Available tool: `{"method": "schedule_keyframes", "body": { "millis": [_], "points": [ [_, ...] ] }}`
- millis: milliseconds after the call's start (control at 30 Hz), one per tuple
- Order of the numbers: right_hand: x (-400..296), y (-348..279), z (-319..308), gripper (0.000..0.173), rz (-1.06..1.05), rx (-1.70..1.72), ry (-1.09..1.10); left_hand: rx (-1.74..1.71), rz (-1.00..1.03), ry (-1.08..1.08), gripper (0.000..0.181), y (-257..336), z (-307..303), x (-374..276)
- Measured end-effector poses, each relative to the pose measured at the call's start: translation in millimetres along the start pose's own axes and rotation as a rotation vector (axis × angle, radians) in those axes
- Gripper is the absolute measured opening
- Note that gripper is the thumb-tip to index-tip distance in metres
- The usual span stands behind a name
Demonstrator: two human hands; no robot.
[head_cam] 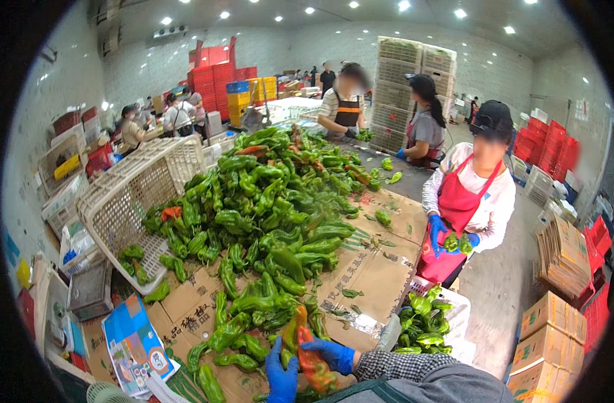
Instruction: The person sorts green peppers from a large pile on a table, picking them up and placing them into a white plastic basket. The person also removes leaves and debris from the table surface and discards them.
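Note:
Both of my hands wear blue gloves at the near edge of a table covered with flattened cardboard [372, 272]. My right hand [332, 354] grips a long red-orange pepper [313, 358]. In the fingers of my left hand [281, 375] is a green pepper turning orange [289, 334], close beside the red one. A big heap of long green peppers [266, 196] spreads away from me, with a few red ones in it. Several loose green peppers [229, 332] lie just left of and beyond my hands.
A white plastic crate [130, 186] lies tipped at the heap's left. A printed blue bag [135, 342] rests at the near left. Another crate [460, 322] full of green peppers stands at right. A co-worker in a red apron [455, 201] holds peppers there. Strapped cardboard boxes [548, 347] stand far right.

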State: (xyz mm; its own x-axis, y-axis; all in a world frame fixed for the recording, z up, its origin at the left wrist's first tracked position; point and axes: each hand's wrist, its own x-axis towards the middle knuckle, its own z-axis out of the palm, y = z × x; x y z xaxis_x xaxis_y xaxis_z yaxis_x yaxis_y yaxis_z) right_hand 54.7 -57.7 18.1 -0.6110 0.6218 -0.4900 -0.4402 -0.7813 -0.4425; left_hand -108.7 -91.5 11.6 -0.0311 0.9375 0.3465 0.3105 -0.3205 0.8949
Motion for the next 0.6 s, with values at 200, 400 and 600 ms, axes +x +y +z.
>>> {"method": "schedule_keyframes", "body": {
  "millis": [200, 400, 600],
  "points": [
    [-14.0, 33.7, -32.7, 0.035, -0.086, -0.007, 0.006, 0.257, 0.092, -0.08, 0.055, 12.1, 10.2, -23.0],
    [-57.5, 19.3, -58.4, 0.035, -0.44, 0.073, 0.154, 0.221, 0.178, -0.164, 0.052, 21.7, 23.2, -29.3],
    [-82.6, -4.5, -57.3, 0.036, -0.53, -0.219, 0.128, 0.069, 0.16, -0.225, 0.049, 0.9, 46.7, -45.7]
  ]
}}
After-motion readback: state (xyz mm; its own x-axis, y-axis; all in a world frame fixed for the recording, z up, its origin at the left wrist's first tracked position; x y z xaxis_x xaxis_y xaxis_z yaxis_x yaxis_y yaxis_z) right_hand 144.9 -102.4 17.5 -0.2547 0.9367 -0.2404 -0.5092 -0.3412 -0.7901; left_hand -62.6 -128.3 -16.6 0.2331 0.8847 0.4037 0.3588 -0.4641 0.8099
